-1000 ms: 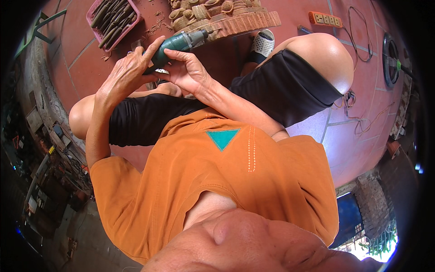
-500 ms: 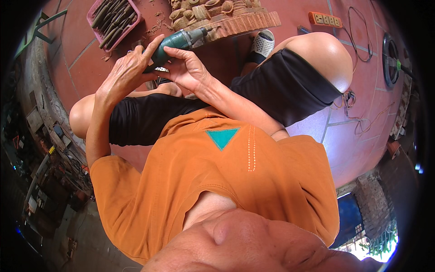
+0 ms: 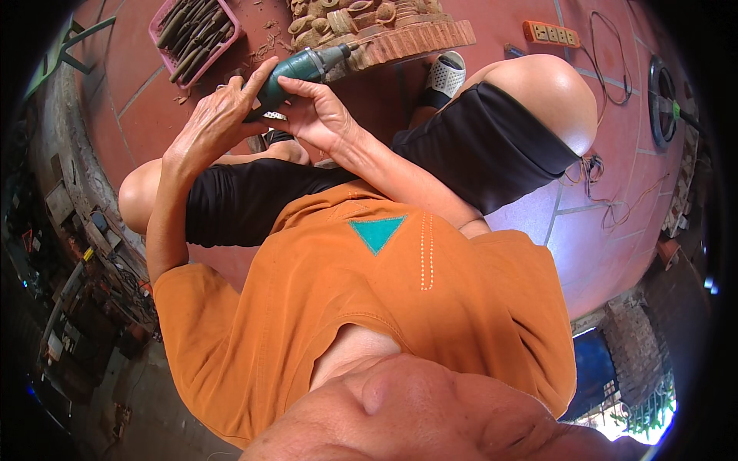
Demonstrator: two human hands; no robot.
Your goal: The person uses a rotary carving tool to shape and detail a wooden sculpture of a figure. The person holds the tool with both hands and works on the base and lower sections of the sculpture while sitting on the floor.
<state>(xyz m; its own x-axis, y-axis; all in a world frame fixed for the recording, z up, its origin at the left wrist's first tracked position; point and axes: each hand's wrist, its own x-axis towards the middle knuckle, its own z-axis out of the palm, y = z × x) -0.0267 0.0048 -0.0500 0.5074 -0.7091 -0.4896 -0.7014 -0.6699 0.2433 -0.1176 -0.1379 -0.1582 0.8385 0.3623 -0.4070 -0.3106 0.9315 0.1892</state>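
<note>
A dark green die grinder [image 3: 296,77] with a grey metal nose is held in both hands. My left hand [image 3: 223,111] is closed round its rear part, the index finger laid along the body. My right hand [image 3: 319,115] grips the body from the other side, thumb on top and fingers beneath. The grinder's nose points right, toward a carved wooden piece [image 3: 384,50] with rounded relief and a rough, cut edge. A small bit at the nose lies close to that edge; whether they touch, I cannot tell.
A pink basket [image 3: 237,32] full of dark, stick-like carving tools [image 3: 196,34] sits at far left, with wood chips beside it. An orange power strip [image 3: 551,34], a cable [image 3: 624,77] and a black ring-shaped object [image 3: 661,104] lie at right. My knees flank the grinder.
The grinder's nose has shifted very slightly upward in the picture. Both hands keep the same grip, and the carved piece stays put.
</note>
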